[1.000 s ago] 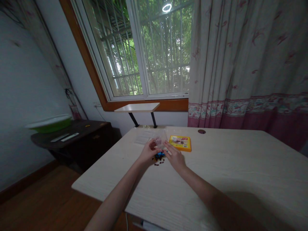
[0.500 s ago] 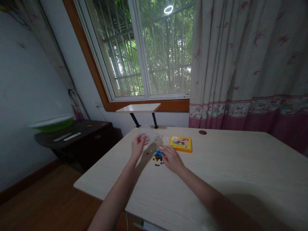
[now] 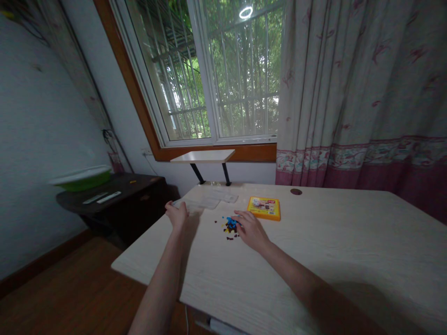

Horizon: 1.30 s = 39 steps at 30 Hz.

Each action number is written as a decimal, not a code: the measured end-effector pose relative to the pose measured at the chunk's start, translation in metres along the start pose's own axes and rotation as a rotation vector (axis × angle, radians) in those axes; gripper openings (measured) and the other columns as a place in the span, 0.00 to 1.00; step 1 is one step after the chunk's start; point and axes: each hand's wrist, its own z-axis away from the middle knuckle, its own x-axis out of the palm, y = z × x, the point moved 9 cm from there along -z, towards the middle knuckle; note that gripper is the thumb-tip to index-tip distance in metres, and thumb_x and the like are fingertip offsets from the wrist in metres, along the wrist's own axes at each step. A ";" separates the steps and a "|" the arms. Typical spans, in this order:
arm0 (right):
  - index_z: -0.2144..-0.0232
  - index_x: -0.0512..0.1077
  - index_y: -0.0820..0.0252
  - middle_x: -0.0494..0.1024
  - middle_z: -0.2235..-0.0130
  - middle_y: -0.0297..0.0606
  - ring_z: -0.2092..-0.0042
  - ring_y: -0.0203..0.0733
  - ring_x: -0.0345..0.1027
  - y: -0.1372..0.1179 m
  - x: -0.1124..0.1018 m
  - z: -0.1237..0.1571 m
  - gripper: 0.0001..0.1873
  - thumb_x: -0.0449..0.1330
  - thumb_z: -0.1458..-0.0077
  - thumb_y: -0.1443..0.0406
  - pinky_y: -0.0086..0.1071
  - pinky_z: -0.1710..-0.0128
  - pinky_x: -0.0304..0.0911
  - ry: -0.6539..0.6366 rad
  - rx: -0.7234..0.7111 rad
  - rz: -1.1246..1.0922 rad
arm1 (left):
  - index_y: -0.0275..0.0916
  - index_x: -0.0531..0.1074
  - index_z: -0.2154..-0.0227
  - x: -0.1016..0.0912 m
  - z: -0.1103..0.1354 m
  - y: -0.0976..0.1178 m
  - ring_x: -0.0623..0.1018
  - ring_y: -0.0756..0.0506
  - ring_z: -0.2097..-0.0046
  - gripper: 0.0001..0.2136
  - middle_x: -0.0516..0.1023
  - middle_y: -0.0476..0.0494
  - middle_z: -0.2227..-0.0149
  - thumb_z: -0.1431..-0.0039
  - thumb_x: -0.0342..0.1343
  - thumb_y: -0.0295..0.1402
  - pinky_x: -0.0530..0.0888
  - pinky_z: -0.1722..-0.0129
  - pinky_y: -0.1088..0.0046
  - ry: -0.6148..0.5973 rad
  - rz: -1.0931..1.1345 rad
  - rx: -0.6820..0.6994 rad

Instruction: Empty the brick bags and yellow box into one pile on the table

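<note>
My left hand [image 3: 177,215] is over the left part of the table, its fingers closed on the near-left end of a clear plastic bag [image 3: 204,203] that lies stretched toward the back. A small heap of tiny toy bricks [image 3: 230,224], blue, yellow and dark brown, lies in the middle of the table, with a few loose pieces around it. Along the right side of this heap rests my right hand [image 3: 252,230], fingers apart and bent, fingertips at the blue bricks. Whether it touches them is hard to make out.
Behind my right hand is a flat yellow box [image 3: 264,208] with a printed lid. A small raised shelf [image 3: 203,157] stands at the table's back edge. To the left, a dark side table [image 3: 118,200] carries a green basin [image 3: 84,180]. The pale table [image 3: 331,232] extends right.
My left hand has moved left and a little toward me, drawing the plastic bag away from above the bricks and down flat. The right hand has stayed nearly in place by the heap.
</note>
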 end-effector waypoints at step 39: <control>0.53 0.66 0.55 0.67 0.53 0.42 0.55 0.41 0.64 0.095 0.091 -0.104 0.22 0.45 0.46 0.75 0.33 0.56 0.57 -0.352 0.369 0.274 | 0.32 0.70 0.59 0.081 0.065 0.064 0.65 0.36 0.56 0.18 0.69 0.33 0.61 0.46 0.45 0.39 0.62 0.60 0.63 -0.214 -0.754 0.613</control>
